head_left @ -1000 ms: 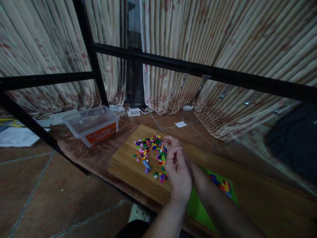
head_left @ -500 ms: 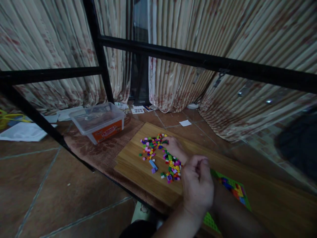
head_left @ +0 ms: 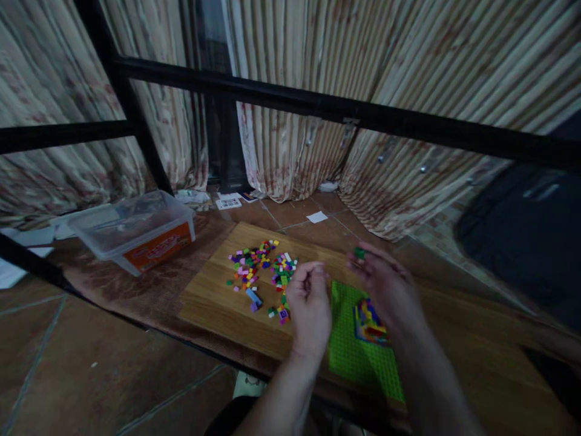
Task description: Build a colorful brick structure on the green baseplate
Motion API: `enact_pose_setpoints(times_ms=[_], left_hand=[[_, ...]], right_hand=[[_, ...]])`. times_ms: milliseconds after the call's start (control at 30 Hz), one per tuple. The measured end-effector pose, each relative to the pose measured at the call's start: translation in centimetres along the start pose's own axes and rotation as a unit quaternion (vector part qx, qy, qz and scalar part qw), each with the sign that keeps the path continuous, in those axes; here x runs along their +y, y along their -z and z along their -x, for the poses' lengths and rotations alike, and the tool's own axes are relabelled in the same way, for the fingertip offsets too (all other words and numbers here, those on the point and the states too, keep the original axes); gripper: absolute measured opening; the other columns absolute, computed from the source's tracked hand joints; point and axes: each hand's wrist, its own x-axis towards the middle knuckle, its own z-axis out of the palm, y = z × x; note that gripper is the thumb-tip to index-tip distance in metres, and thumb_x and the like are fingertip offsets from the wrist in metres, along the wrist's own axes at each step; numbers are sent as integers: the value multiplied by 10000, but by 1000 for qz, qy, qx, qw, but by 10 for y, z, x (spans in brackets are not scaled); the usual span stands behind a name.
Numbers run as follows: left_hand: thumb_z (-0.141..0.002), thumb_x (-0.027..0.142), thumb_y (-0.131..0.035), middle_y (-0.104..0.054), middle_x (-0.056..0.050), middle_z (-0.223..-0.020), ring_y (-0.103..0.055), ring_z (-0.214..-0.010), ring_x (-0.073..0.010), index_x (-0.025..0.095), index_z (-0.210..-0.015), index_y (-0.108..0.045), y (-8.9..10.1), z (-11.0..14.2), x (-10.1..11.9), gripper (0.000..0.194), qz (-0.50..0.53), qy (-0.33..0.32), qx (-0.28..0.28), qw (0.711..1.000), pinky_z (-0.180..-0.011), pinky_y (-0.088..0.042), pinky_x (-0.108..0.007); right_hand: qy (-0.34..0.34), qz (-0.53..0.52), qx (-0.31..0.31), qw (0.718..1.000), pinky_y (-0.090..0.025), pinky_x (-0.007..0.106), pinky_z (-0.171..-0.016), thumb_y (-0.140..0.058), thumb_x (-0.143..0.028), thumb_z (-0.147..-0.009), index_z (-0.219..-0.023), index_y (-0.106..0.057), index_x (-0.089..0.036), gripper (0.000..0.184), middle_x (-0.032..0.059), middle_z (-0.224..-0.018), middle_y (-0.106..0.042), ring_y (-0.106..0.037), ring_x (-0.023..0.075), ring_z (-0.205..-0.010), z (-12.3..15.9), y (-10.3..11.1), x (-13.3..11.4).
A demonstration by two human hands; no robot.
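My right hand (head_left: 385, 281) is raised over the far part of the green baseplate (head_left: 342, 345), somewhat blurred. Its fingertips pinch a small green building brick (head_left: 359, 252). Under that hand, a block of joined coloured bricks (head_left: 368, 321) sits on the baseplate, partly hidden by the hand and wrist. My left hand (head_left: 311, 309) is closed between the loose bricks and the baseplate, its fingers curled against the thumb; whatever it may hold is hidden. Loose small bricks (head_left: 245, 272) lie scattered left of it, with a longer blue brick (head_left: 253, 297) nearer me.
The wooden board (head_left: 209, 297) lies on a brown cloth (head_left: 104, 290). A clear plastic tub (head_left: 140, 233) with an orange label stands at the left. A black metal bar (head_left: 290, 100) crosses in front of striped curtains (head_left: 290, 157). White paper (head_left: 316, 217) lies on the tiled floor.
My right hand has left the loose bricks and moved right, over the baseplate, with a green brick. The left hand stays closed. The view has turned to the right.
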Motion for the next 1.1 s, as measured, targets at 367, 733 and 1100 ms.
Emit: enact_pose_setpoints(times_ms=[367, 733, 1100], left_hand=[[-680, 260, -655, -609, 13, -613, -483, -553, -83, 139, -738, -676, -30, 9, -34, 136, -22, 131, -93, 987, -545, -359, -199], [-685, 219, -650, -665, -3, -711, -577, -683, -126, 155, -776, -696, -45, 15, -58, 121, -175, 93, -154, 968, -693, -436, -242], [-732, 231, -631, -698, -29, -823, -628, -773, -157, 163, -839, -691, -43, 13, -74, 140, -249, 41, -208, 945, -752, -472, -271]], right_hand=[[-30, 13, 123, 992, -531, 248, -802, -848, -243, -575, -852, -749, -244, 294, -14, -909, -720, -647, 111, -819, 32, 137, -35], [-184, 86, -34, 978, -499, 244, -541, -790, -427, -645, -1024, -638, -187, 474, -3, -709, -671, -590, 110, -587, 45, 165, -31], [-244, 138, -127, 951, -505, 254, -579, -769, -409, -669, -877, -617, -181, 344, 0, -707, -655, -613, 114, -609, 52, 156, -13]])
